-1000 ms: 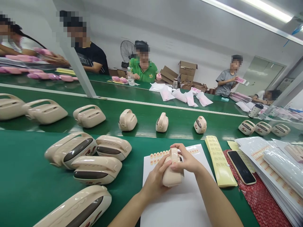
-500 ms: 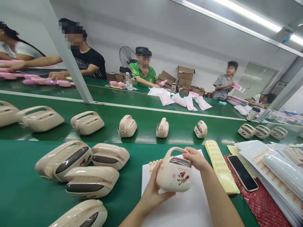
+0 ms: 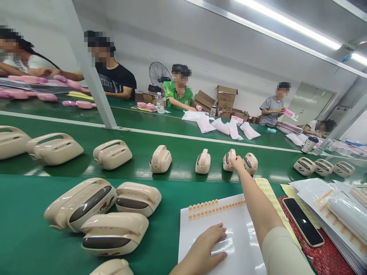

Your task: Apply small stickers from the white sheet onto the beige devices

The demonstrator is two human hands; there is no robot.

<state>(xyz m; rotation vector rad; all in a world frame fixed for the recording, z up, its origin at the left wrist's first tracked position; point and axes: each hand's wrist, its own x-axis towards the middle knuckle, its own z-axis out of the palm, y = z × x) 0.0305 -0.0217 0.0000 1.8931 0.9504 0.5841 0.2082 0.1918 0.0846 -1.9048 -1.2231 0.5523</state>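
Table (image 3: pixel 185 164): beige case (image 3: pixel 227 162), one o'clock.
Case: likely light, stiff; grasp handle (image 3: pixel 233 152).
Right fingers (image 3: pixel 236 161): clamping unclear.
Left fingers (image 3: pixel 218 233): apart.

Cream cases (image 3: pixel 114 231): hard moulded plastic, smooth, glossy; highlights along handles. Dark windows (image 3: pixel 107 242) on cases: glossy, plastic-looking. Belt (image 3: pixel 137 164): smooth, green, reflective sheen. Near mat (image 3: pixel 23 221): smooth, green, duller than belt. White sheet (image 3: pixel 197 240): smooth, glare patches. Yellow label strip (image 3: pixel 266 189): paper-like, slight gloss. Phone (image 3: pixel 302 221): glass-like screen, glossy black. Red sheeting (image 3: pixel 325 259): plastic, rough, bubbled texture. Sleeve (image 3: pixel 281 248): cloth, matt. 1 bottle (image 3: pixel 159 105): clear plastic. Cartons (image 3: pixel 226 93): brown cardboard, matt. Post (image 3: pixel 100 95): smooth, metal-looking.
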